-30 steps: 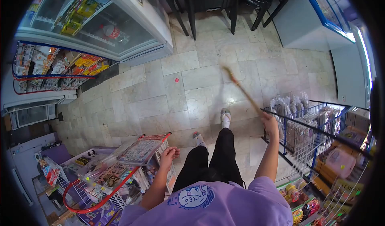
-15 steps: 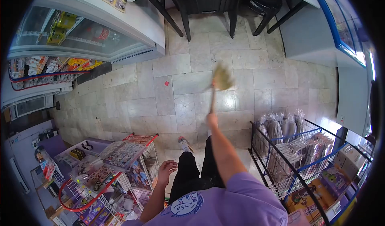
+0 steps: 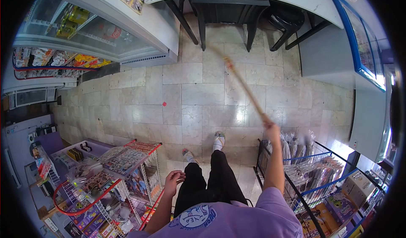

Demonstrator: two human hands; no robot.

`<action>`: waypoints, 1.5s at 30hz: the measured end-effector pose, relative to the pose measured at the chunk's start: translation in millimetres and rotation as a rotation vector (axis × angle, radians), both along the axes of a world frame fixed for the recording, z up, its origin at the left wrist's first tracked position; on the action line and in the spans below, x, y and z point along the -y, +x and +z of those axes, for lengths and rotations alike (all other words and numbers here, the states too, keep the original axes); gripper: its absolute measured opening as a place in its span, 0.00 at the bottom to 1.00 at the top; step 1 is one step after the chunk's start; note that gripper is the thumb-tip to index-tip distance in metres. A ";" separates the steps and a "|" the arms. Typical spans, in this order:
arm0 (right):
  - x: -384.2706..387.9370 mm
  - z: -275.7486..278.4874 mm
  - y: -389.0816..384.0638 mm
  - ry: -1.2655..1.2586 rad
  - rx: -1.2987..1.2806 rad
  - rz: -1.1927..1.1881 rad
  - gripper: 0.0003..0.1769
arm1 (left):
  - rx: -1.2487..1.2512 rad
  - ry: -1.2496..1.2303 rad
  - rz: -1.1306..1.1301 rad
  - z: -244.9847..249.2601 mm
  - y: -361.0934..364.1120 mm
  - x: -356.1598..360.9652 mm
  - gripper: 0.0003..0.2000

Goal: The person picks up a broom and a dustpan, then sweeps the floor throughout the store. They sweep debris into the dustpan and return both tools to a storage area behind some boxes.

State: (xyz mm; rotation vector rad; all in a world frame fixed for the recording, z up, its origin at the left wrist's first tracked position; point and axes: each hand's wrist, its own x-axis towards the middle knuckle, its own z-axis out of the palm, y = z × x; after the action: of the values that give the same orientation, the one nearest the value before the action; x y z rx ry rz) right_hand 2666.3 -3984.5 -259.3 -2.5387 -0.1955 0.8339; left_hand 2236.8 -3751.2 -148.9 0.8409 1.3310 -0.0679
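Observation:
My right hand (image 3: 272, 129) grips the end of a long wooden broom handle (image 3: 245, 88). The handle slants up and left over the tiled floor (image 3: 194, 94), and its blurred far end reaches toward the black chair (image 3: 228, 9). My left hand (image 3: 174, 180) hangs at my side with fingers loosely apart, holding nothing, close to the red wire display rack (image 3: 127, 166). My feet in sandals (image 3: 218, 140) stand on the tiles below the handle.
A glass-door drinks fridge (image 3: 97, 26) stands at the upper left. A black stool (image 3: 287, 20) sits under a white table at the top. A blue-edged freezer (image 3: 351, 47) is on the right, a black and blue wire rack (image 3: 313, 170) of packets at lower right. A small red scrap (image 3: 164, 104) lies on the floor.
My right arm swung the broom from centre to the right; its far end now points up-left toward the chair. My view moved forward slightly. The left hand stayed by the rack.

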 end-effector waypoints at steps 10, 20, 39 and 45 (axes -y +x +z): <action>-27.4 -206.2 106.2 0.247 -0.267 -0.664 0.15 | -0.039 0.006 0.008 0.6 -6.4 2.8 0.09; -242.6 -121.5 -134.7 0.063 -0.599 -0.042 0.21 | -0.011 0.037 -0.014 9.1 14.5 -12.2 0.08; -229.7 -222.0 49.1 0.060 -0.119 -0.051 0.16 | 0.116 0.057 -0.025 -31.4 67.1 -159.3 0.08; -410.5 -111.2 -108.1 -0.139 -0.380 0.166 0.20 | 0.036 0.074 0.165 -32.8 33.3 -198.1 0.08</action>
State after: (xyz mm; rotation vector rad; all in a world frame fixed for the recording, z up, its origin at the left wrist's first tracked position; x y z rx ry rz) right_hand 2558.2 -3574.0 -370.5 -2.4532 -0.2332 1.4189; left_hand 2270.2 -3553.1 -181.8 0.7878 1.3707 0.1262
